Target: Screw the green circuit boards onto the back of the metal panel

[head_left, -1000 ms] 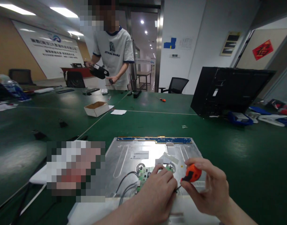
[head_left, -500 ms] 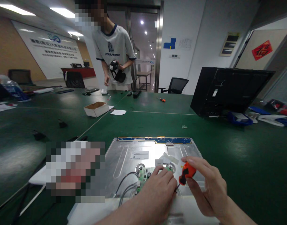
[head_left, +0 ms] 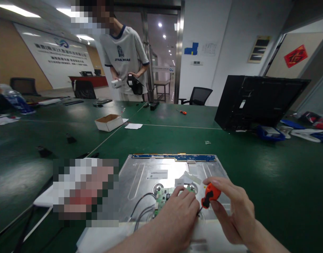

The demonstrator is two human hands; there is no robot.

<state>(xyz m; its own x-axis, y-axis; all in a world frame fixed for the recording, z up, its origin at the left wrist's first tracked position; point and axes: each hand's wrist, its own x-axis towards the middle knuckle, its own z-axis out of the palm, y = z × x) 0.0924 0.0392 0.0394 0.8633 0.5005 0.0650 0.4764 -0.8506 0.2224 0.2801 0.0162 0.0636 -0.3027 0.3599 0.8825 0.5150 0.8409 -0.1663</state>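
My right hand [head_left: 235, 212] grips the orange and black handle of a screwdriver [head_left: 212, 194] between thumb and fingers. The screwdriver is tilted, and its thin shaft runs down to the left beside my left hand, where the tip is hidden. Fingers curled, my left hand [head_left: 178, 212] rests over the green circuit board [head_left: 163, 196]; whatever it may pinch is out of sight. The board sits on a silver metal panel [head_left: 140, 175] with a blue circuit strip [head_left: 156, 156] along its far edge. Dark cables [head_left: 140, 207] lead from the board's left side.
A black monitor [head_left: 256, 102] stands at the right. An open white box [head_left: 109, 123], a paper [head_left: 133, 126] and another orange screwdriver [head_left: 183, 112] lie farther back on the green table [head_left: 256, 168]. Across it stands a person [head_left: 124, 52] holding a black object.
My right hand's grip has shifted on the screwdriver, whose handle has turned and moved slightly left. My left hand stays put. The person across the table has lifted a white object.
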